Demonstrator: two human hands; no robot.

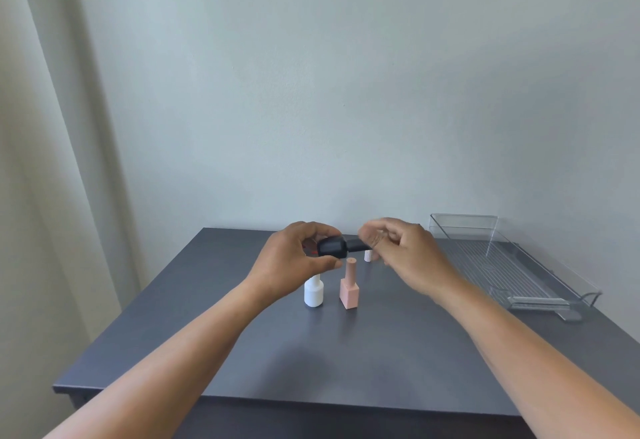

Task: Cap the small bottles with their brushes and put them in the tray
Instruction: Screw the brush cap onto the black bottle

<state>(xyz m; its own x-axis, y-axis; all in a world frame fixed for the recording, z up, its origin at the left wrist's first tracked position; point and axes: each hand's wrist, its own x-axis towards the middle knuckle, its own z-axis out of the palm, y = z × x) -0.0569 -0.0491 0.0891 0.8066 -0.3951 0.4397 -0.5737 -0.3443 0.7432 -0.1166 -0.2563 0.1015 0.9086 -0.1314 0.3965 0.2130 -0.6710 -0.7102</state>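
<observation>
A black bottle (331,246) lies sideways in the air above the table, pinched by my left hand (294,258). My right hand (401,248) grips its black cap (358,246), which meets the bottle's neck. Below them a white bottle (314,292) and a capped pink square bottle (349,287) stand upright on the dark grey table (311,352). A small pale ribbed cap (367,256) stands behind, partly hidden by my right fingers. A red speck shows beside the black bottle under my left hand; I cannot tell what it is. The clear tray (512,265) sits at the right.
A pale wall rises just behind the table and a curtain (52,161) hangs at the left. The tray lies close to the table's right edge.
</observation>
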